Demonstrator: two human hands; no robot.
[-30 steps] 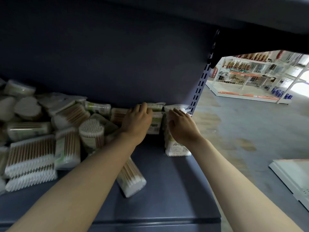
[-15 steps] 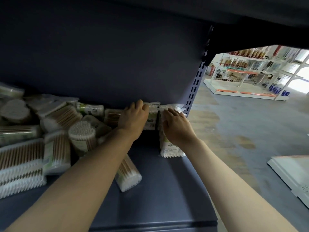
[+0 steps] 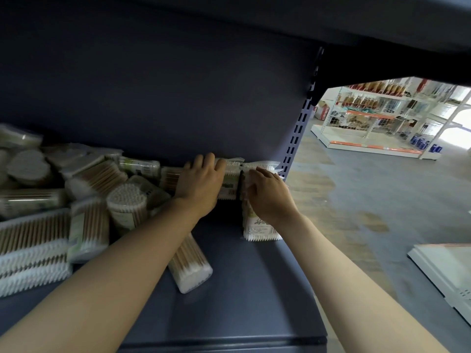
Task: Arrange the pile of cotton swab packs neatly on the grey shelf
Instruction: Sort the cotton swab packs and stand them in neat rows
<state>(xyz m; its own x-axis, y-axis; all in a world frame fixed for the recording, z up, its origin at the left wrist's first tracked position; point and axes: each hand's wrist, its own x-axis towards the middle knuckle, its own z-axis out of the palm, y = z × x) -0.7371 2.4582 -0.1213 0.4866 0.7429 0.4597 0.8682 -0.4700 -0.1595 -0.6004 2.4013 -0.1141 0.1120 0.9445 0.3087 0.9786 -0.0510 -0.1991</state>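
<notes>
1. The pile of cotton swab packs (image 3: pixel 76 205) lies at 9 o'clock on the grey shelf (image 3: pixel 254 289). The left edge of the view cuts it off, and the packs look blurry.
2. A round tub of swabs (image 3: pixel 126 207) stands in the pile.
3. One long pack (image 3: pixel 190 263) lies alone, partly hidden under the left arm.
4. The left hand (image 3: pixel 200 186) rests on a standing pack (image 3: pixel 230 184) at 12 o'clock. Its fingers bend over the top, but I cannot tell how it holds.
5. The right hand (image 3: pixel 270 197) covers the white pack (image 3: pixel 260 225) by the shelf post (image 3: pixel 297 146). Its grip is hidden too.
</notes>
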